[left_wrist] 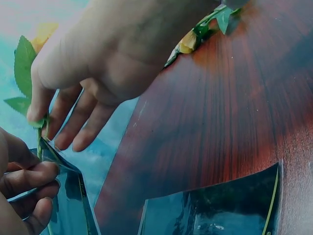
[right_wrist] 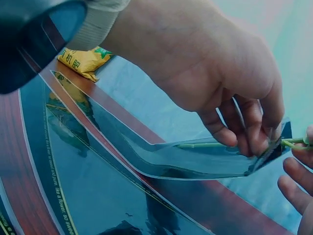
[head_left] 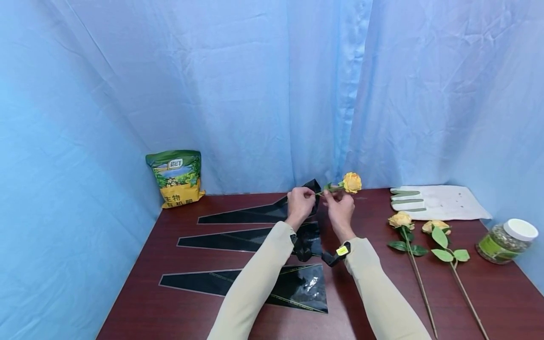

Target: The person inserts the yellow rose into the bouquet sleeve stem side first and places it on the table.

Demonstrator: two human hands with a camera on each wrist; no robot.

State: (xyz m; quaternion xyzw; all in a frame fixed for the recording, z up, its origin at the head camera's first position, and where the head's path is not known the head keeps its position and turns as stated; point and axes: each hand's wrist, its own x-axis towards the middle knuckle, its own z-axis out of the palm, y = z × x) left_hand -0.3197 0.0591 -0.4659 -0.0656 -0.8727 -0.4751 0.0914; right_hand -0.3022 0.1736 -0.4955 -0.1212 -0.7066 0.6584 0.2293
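Observation:
A yellow rose (head_left: 352,182) lies sideways over the far table edge, its stem inside the mouth of a black clear-edged flower sleeve (head_left: 250,215). My left hand (head_left: 300,204) pinches the sleeve at its wide end; in the right wrist view the green stem (right_wrist: 200,145) shows through the film. Just below the bloom, my right hand (head_left: 341,211) holds the stem between thumb and finger, beside the green leaves (left_wrist: 24,68). Whether the left fingers also grip the stem cannot be told.
Two more flat sleeves (head_left: 225,240) (head_left: 195,281) lie nearer on the dark red table (head_left: 140,302). To the right are two yellow roses (head_left: 401,219) (head_left: 456,278), a white glove (head_left: 450,203) and a lidded jar (head_left: 505,242). A green-yellow bag (head_left: 180,179) stands back left, before blue curtains.

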